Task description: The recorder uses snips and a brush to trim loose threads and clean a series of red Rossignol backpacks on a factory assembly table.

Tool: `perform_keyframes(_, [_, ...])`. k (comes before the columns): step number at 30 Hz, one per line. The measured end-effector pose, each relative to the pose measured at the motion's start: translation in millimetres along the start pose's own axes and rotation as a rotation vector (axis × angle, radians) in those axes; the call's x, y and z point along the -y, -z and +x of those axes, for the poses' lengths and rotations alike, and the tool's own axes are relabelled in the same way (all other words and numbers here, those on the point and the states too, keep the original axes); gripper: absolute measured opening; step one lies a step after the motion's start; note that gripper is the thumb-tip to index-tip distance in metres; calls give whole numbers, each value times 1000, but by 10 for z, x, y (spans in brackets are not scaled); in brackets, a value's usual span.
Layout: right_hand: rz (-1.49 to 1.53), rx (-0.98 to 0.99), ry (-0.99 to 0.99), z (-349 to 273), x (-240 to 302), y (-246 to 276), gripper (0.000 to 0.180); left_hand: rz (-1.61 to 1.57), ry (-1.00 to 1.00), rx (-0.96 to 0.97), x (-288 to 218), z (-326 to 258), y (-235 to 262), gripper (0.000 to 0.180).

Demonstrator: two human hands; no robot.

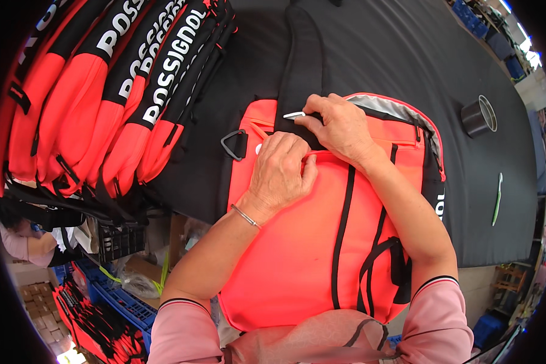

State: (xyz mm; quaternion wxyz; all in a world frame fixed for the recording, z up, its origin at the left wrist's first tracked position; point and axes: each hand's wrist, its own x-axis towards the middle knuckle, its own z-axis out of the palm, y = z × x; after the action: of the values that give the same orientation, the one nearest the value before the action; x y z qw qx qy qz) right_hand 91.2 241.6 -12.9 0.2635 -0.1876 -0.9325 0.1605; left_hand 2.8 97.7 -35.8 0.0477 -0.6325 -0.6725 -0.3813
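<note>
A bright coral-red backpack (297, 242) with black trim lies across the near edge of the black-covered table and toward my body. My left hand (279, 173) is closed, its fingers curled over the edge of an opening near the bag's top. Just beyond it, my right hand (340, 127) pinches with thumb and forefinger; a small white piece (294, 115) sticks out at the fingertips, its kind unclear. Under the right hand runs a wide black strap (302, 60), stretching away over the table. A dark triangular ring (233, 145) sits left of my left hand. At the right, a curved zipped opening shows silvery lining (394, 108).
Several red and black bags (109, 97) stand stacked at the left. A dark metal cup (479, 115) and a green-and-white toothbrush (497, 199) are on the table (406, 48) at the right. Below left are a blue crate (124, 309), more red-black pieces (97, 321) and another person's arm (39, 246).
</note>
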Motion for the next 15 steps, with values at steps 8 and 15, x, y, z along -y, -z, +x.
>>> perform_keyframes(8, [-43,36,118,34,-49,-1,20,-12,-1,-23,3,16,12,14])
perform_keyframes(15, [695,-148,-560,449,-521,145,52,409,102,61,-27,26,33,31])
